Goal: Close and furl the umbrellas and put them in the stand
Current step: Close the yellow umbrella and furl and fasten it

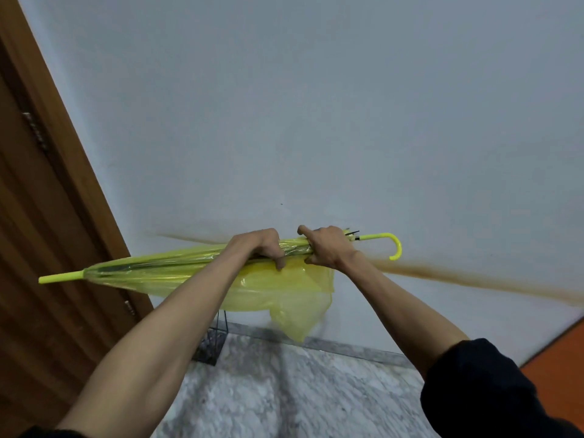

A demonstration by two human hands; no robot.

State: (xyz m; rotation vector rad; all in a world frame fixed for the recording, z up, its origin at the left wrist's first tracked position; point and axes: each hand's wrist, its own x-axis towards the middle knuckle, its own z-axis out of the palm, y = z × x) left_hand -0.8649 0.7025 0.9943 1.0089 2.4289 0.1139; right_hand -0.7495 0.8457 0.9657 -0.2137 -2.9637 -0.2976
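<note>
- Your dark right sleeve sits at the lower right; both forearms are bare and reach forward.
- Grey marble floor lies below your arms, with an orange surface at the far right edge.
- Your left hand has its fingers curled round the yellow see-through umbrella about mid-length, clamping the canopy to the shaft.
- Your right hand grips the same bundle just beside the left, nearer the hooked handle; the index finger sticks up.
- The umbrella is closed and held in the air, roughly level, tip to the left and hook to the right.
- It is only partly furled: a loose flap hangs under your hands.
- A black wire stand is on the floor against the wall, below the umbrella, partly hidden by your left forearm.
- Pale wall behind, with a brown smear; wooden door on the left.
</note>
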